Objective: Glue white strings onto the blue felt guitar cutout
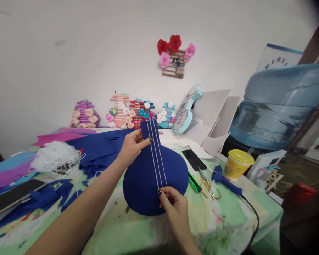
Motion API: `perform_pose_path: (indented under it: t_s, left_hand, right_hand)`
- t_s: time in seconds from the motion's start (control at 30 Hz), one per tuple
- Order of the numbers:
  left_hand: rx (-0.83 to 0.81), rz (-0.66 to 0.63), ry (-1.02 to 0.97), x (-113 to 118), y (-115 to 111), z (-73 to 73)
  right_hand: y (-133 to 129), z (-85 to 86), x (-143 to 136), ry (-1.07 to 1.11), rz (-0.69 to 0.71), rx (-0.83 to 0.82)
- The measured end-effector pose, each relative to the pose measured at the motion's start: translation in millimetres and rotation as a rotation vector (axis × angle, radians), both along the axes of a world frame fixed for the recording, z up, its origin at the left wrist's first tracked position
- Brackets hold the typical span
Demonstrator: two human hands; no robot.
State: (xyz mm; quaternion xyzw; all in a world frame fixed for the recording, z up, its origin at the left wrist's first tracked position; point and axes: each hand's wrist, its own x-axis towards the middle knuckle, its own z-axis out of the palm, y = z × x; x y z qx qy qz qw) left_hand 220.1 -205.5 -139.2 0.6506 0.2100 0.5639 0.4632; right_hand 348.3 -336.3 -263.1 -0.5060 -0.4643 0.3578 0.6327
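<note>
A dark blue felt lute shape point(146, 177) with a narrow neck and round body is held tilted above the table. Three white strings point(155, 156) run down its neck onto the body. My left hand point(131, 147) grips the neck from the left side, fingers on its front edge. My right hand point(174, 205) pinches the lower ends of the strings against the body with thumb and forefinger.
Blue felt scraps point(98, 148) and a heap of white string point(55, 157) lie at left, with a phone point(13, 196). At right lie another phone point(194, 159), scissors point(208, 184), a blue glue gun point(224, 180), a yellow tub point(238, 163) and a water jug point(279, 102). Finished craft pieces point(127, 113) line the wall.
</note>
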Motion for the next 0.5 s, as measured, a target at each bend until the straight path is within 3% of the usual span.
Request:
perform_pose_path:
  t_s: [0.2,0.5]
  left_hand:
    - [-0.126,-0.016,-0.054,-2,18,-2.3]
    - [-0.211,0.102,-0.127,-12,44,1.8]
  right_hand:
    - [-12,-13.4,4,-0.026,0.039,-0.053]
    - [-34,-11.4,7,0.064,0.001,-0.090]
